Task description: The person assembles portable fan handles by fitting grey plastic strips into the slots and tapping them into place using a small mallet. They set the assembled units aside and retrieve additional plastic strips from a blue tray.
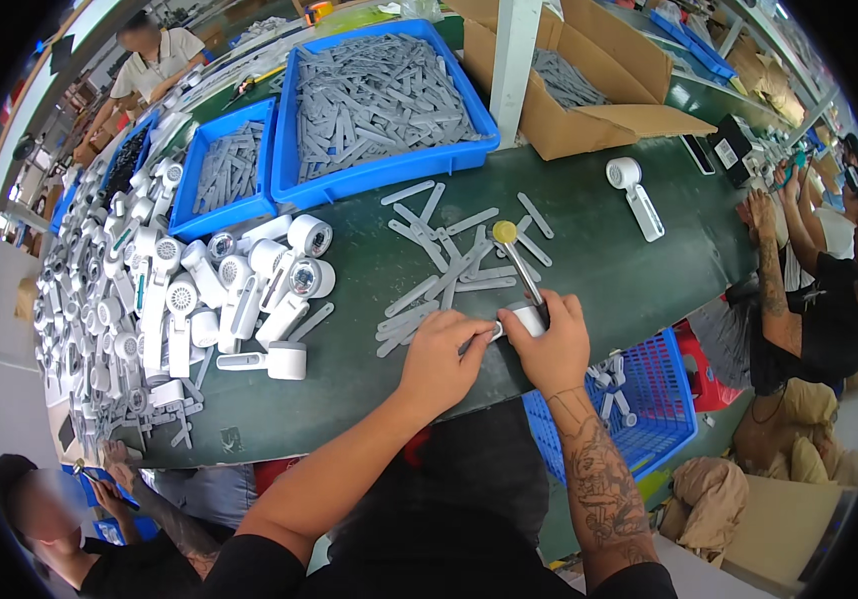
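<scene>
Over at the left of the frame, a heap of white handheld fans [181, 299] crowded the green table [598, 285]. Beside it, upper left to upper middle, sat 2 blue trays of grey strips, the small tray [224, 224] and the large tray [389, 172]. More loose strips [459, 270] lay crisscrossed near the centre, just above the person's hands.

The left hand [439, 357], at the middle, had its thumb and forefinger pinched on the narrow end of a white fan piece [527, 319]. That piece was just right of centre, between the 2 hands; much of it was covered, so I couldn't tell how its far side was gripped. To my eye, good handling there meant firm support under the round part, a light, even pinch at the slim end, and no twisting. Its long axis seemed to run roughly across the picture, the slim end pointing left and slightly down.

The right hand [556, 344] was curled, thumb pressed on the round part, with a hammer-like tool [521, 262] tucked in the same grip, its yellow head pointing up and slightly left. That tip was best kept clear of the left fingers, I judged. Farther right, 1 lone fan [640, 205] lay apart.
</scene>
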A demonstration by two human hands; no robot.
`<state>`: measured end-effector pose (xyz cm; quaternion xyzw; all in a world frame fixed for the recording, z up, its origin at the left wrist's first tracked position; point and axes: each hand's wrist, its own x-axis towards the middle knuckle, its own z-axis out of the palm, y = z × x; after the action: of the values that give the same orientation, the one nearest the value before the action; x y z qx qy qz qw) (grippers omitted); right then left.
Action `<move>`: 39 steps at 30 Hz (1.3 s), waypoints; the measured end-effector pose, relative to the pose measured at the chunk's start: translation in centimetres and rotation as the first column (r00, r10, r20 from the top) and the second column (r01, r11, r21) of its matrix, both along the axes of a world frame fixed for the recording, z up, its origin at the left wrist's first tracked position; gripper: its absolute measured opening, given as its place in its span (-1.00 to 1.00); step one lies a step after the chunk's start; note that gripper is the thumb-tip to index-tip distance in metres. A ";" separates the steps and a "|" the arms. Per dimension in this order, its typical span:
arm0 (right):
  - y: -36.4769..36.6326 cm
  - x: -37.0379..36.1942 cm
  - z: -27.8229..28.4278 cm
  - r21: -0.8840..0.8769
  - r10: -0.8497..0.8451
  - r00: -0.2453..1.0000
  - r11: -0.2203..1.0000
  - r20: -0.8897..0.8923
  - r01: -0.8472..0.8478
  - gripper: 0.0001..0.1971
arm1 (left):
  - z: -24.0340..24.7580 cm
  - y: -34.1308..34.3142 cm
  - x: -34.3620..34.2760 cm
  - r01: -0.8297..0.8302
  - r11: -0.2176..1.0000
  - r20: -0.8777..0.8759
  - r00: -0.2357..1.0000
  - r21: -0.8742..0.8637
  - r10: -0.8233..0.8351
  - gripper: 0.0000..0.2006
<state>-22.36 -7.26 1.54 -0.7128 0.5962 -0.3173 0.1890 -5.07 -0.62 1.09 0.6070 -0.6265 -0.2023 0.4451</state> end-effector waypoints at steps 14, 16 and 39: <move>3.4 -4.2 5.8 0.015 0.246 0.957 0.968 0.154 -0.252 -0.73 | -0.5 -0.5 1.2 0.080 0.989 -0.108 0.992 0.123 -0.067 -0.80; 5.5 -5.6 7.1 0.022 0.204 0.959 0.977 0.197 -0.212 -0.68 | -0.6 -0.5 0.9 0.067 0.987 -0.227 0.973 0.149 -0.032 -0.68; 9.8 -4.3 9.9 -0.067 0.155 0.980 0.987 0.127 -0.148 -0.56 | -2.3 3.6 5.2 0.047 0.998 0.168 0.985 -0.040 -0.039 -0.69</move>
<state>-26.62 2.55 11.48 -0.7388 0.5171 -0.3651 0.2311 0.09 2.96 -1.25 0.5984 -0.6789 -0.1464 0.3995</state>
